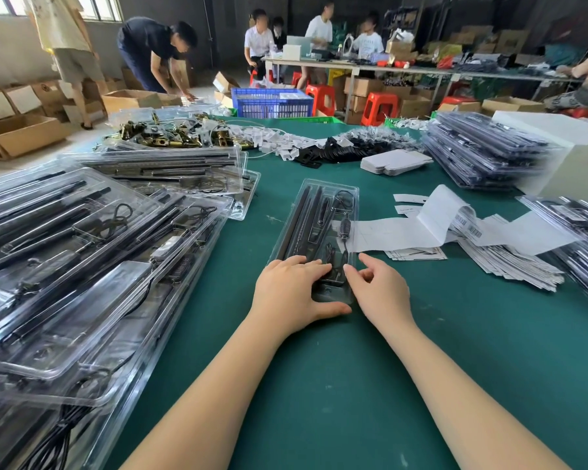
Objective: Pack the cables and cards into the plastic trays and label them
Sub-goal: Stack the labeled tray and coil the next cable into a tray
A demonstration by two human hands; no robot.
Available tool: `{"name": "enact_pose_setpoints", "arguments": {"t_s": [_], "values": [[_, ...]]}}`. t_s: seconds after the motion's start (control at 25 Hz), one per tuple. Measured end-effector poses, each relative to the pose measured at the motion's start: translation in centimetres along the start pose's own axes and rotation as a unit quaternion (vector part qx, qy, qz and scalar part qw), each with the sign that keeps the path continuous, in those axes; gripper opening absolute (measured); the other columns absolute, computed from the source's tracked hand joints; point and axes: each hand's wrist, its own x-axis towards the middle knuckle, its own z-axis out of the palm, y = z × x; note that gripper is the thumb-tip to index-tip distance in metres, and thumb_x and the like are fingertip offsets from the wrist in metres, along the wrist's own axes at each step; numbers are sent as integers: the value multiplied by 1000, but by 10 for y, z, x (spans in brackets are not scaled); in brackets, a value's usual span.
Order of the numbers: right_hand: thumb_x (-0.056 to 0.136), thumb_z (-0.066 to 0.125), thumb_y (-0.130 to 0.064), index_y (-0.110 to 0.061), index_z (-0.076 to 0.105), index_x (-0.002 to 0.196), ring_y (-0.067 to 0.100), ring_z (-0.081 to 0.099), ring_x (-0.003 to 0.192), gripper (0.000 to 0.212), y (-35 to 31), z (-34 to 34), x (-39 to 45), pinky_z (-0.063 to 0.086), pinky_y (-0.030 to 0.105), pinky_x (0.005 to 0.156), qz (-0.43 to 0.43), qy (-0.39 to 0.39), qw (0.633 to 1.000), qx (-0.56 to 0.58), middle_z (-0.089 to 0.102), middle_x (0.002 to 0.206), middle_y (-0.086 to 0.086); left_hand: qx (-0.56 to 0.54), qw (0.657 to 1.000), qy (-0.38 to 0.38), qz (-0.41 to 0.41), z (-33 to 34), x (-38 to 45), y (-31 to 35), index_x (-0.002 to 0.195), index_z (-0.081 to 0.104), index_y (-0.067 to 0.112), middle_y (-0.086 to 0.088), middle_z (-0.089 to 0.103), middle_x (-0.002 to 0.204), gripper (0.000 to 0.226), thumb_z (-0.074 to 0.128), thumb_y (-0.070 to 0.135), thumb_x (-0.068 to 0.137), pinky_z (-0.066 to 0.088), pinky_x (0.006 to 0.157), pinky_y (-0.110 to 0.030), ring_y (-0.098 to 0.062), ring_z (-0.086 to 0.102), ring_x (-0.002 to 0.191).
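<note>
Green table (319, 385), matte cloth, fills lower frame. Left of frame: heap of clear glossy trays (82, 266), rigid, holding black rods and cables. Centre: one long tray (314, 228), filled. Right of centre: white label strip (431, 222), paper, curling. Left hand (289, 293) spread flat on tray's near end; right hand (381, 290) fingers curled, pinching tray edge. Judgement: press evenly along rim so it seats without trapping cable.
</note>
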Motion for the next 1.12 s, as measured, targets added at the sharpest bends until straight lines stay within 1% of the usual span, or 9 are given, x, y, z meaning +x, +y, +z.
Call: {"name": "enact_pose_setpoints", "arguments": {"t_s": [0.08,0.12,0.2,0.28,0.44,0.64,0.84,1.04,1.12], "values": [[96,51,-31,-27,69,112,24,60,90,24,2,-1,1,42,42,96,0,1,1000,26,59,69,-13,-14,1000,5,-7,0,0,-2,134,51,39,19,56,134,83,52,85,65,26,106,-25,-6,38,134],[96,49,-27,-28,70,105,25,59,88,23,3,-2,1,43,41,94,0,1,999,38,62,72,-10,-16,1000,5,-6,1,1,-3,133,51,40,18,57,132,82,51,86,65,27,105,-26,-6,39,134],[94,50,-21,-26,68,117,23,61,92,29,3,-4,1,44,43,97,3,-2,999,47,70,87,-3,-20,1000,1,-6,1,1,-3,133,51,41,15,58,131,81,49,86,66,29,105,-27,-7,40,134],[93,51,-19,-25,64,124,21,60,91,34,4,-5,1,45,43,97,6,-6,999,48,69,89,-3,-33,999,-4,-15,1,1,-4,133,51,42,12,58,131,80,48,86,66,31,104,-27,-8,40,134],[93,55,-22,-26,65,123,19,62,91,32,5,-5,0,46,42,96,8,-9,998,60,68,85,-7,-31,999,-7,-23,1,1,-3,132,50,43,9,58,132,78,46,86,68,33,102,-28,-10,42,133],[93,56,-26,-26,65,121,17,62,98,30,5,-5,1,44,43,100,10,-18,998,66,70,96,-6,-28,999,0,-27,-1,1,-2,131,52,42,8,61,128,73,45,84,72,36,99,-28,-12,45,131],[93,58,-29,-26,67,112,15,63,96,21,6,-5,1,47,43,96,7,-18,998,68,70,94,-7,-17,999,-9,-26,0,2,-2,135,49,40,7,59,134,67,44,77,79,32,101,-27,-9,38,136],[91,61,-27,-25,72,111,14,64,104,23,6,-4,2,48,39,97,5,-17,997,79,72,108,-7,-30,999,-9,-30,1,3,-4,135,50,40,10,59,133,62,41,74,83,30,101,-25,-7,38,136],[88,64,-29,-27,73,106,13,65,100,20,7,-4,2,49,40,96,5,-20,996,82,73,104,-8,-35,999,-8,-33,0,3,-4,134,50,40,10,59,133,62,41,74,83,30,100,-25,-6,38,136]]}}
